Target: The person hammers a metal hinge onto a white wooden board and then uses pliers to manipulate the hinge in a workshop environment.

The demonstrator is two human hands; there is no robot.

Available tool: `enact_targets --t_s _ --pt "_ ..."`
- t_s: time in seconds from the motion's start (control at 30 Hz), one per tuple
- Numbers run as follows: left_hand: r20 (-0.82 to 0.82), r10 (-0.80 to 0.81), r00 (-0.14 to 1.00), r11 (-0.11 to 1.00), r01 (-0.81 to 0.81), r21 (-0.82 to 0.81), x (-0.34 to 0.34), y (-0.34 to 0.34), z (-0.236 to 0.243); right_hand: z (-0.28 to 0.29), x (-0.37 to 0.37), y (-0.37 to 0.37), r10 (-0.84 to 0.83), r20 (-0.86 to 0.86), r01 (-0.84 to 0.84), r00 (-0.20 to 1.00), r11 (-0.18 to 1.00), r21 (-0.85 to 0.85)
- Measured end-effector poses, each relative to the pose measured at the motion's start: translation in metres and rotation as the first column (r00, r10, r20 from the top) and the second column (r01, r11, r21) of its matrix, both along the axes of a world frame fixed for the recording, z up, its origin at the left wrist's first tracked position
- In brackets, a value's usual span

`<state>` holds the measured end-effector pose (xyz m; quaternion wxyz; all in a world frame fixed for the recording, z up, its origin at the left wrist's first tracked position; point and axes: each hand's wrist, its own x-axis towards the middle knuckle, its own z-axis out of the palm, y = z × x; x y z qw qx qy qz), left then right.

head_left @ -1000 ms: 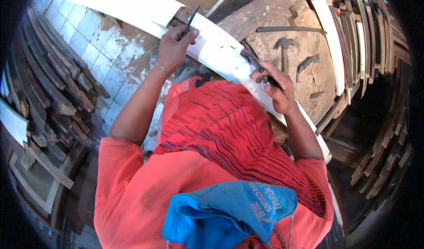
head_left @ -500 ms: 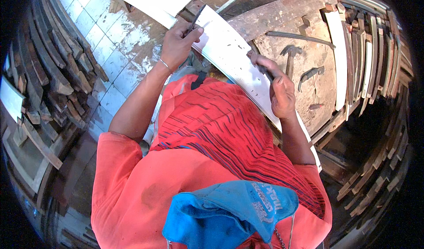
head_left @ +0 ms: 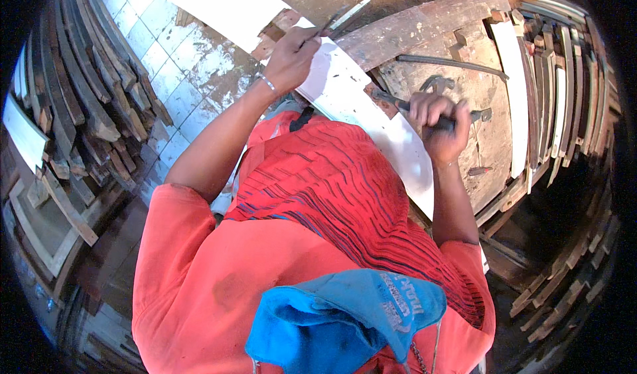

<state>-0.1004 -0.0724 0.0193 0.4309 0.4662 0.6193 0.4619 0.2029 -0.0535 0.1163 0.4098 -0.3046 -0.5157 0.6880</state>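
A long white painted board [head_left: 361,119] lies across the lap, running upper-left to lower-right. Left hand [head_left: 292,59] pinches a thin dark tool [head_left: 325,26] upon it — right hand [head_left: 438,125] grips a dark-handled hammer [head_left: 424,112] alongside.

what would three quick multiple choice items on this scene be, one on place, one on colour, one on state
1. Where does the white board lie?
A. under both hands
B. on the wood stack at left
C. leaning upright on a wall

2. What colour is the cloth at the lower edge?
A. yellow
B. blue
C. black

3. How is the right hand?
A. open and flat
B. closed round a dark tool handle
C. out of view

Answers: 1 A, the left hand and right hand both work over it. 2 B, it is plainly blue. 3 B, its fingers wrap the dark tool.
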Motion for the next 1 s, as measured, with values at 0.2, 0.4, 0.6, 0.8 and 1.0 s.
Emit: enact_targets --t_s 0.2,0.4,0.6,0.8,1.0 --pt "-0.399 -0.426 0.812 0.904 0.403 -0.143 0.061 0.087 -0.001 -0.018 0.011 -0.008 -0.390 -0.131 0.364 0.911 0.912 -0.189" --pt "-0.548 -0.692 0.470 0.678 0.684 -0.269 0.149 0.144 -0.031 -0.026 0.010 -0.033 -0.628 -0.188 0.579 0.755 0.774 -0.258" --pt "-0.574 -0.729 0.372 0.613 0.729 -0.306 0.208 0.166 -0.052 -0.033 0.046 -0.055 -0.736 -0.356 0.603 0.576 0.676 -0.422" --pt "-0.451 -0.733 0.510 0.633 0.754 -0.176 0.200 0.167 -0.036 -0.024 0.061 -0.045 -0.714 -0.294 0.618 0.635 0.698 -0.362" --pt "0.028 -0.910 0.414 0.413 0.910 -0.034 0.142 0.115 0.006 -0.016 0.071 0.000 -0.620 -0.166 0.526 0.767 0.755 -0.392"
